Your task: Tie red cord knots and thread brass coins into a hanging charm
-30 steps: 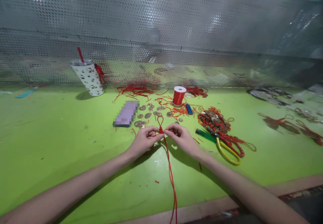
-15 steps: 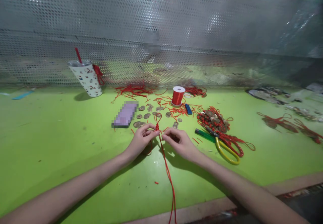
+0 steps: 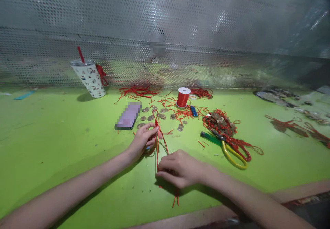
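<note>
A knotted red cord point(image 3: 156, 122) with a small loop at its top stands up from my left hand point(image 3: 147, 138), whose thumb and finger pinch it just below the knots. Lower down and to the right, my right hand point(image 3: 177, 168) is closed on the cord's hanging strands, one of them stretched straight between the hands. Two loose cord ends show below my right hand. Behind my left hand lie scattered bronze-coloured coins point(image 3: 150, 118).
The green table point(image 3: 64, 160) holds a phone point(image 3: 129, 115), a tumbler point(image 3: 90, 79), a red thread spool point(image 3: 183, 98), a blue lighter point(image 3: 194, 111), a coin-and-cord pile point(image 3: 219, 121) and scissors point(image 3: 234, 156). Red cord scraps point(image 3: 139, 91) lie before a perforated metal screen point(image 3: 123, 36).
My right hand has moved down toward me and now pulls strands away from the knots. The knotted top has shifted slightly left and up with my left hand.
</note>
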Available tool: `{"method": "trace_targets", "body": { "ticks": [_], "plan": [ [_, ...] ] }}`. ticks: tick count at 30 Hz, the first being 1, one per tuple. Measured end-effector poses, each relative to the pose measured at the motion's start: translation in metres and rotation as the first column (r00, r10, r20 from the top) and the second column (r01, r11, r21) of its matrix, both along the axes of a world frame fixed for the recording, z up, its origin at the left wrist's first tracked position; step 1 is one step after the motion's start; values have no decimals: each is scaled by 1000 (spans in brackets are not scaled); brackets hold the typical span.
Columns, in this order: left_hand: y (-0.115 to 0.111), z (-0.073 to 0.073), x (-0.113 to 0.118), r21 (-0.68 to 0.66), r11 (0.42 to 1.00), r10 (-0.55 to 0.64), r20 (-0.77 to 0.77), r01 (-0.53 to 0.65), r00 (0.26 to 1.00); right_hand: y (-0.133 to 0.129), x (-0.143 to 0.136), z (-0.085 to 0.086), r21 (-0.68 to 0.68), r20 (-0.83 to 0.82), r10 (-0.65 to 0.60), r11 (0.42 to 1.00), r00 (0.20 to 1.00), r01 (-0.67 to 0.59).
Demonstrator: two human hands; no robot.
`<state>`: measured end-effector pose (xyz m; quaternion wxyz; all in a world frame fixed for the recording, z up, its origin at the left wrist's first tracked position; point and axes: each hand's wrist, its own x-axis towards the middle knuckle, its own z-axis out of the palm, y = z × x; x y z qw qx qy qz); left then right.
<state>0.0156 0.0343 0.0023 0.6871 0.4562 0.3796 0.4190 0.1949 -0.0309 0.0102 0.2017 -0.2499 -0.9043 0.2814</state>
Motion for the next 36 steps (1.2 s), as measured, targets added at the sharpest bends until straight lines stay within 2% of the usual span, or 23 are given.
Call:
{"method": "trace_targets", "body": {
  "ticks": [4, 7, 9, 11, 14, 16, 20, 26, 33, 36],
  "plan": [
    [2, 0, 0, -34, 999, -28, 3, 28, 1000, 6, 6, 1, -98, -104, 16, 995, 994, -26],
    [-1, 1, 1, -12, 999, -40, -50, 40, 998, 13, 10, 2, -183, -182, -150, 976, 972, 116],
    [-4, 3, 2, 15, 999, -44, -96, 46, 994, 19, 11, 3, -260, -232, -329, 928, 915, 268],
    [-9, 7, 4, 41, 998, -46, -147, 52, 988, 25, 12, 4, -356, -275, -490, 851, 827, 386],
    [-16, 12, 8, 68, 995, -63, -206, 79, 976, 31, 10, 4, -481, -315, -618, 758, 720, 440],
    [-20, 13, 10, 81, 992, -79, -217, 99, 973, 34, 9, 4, -528, -343, -637, 739, 690, 419],
    [-25, 12, 13, 88, 986, -119, -207, 139, 971, 34, 6, 3, -529, -372, -622, 752, 689, 394],
    [-29, 7, 13, -62, 971, -239, -165, 231, 957, 40, 7, -2, -552, -379, -666, 720, 643, 420],
    [-43, 2, 7, -56, 953, -302, -291, 299, 908, 52, 12, -14, -587, -346, -712, 672, 611, 451],
    [-56, 2, 3, -4, 954, -277, -380, 298, 882, 57, 13, -18, -591, -354, -718, 668, 599, 451]
  ]
}}
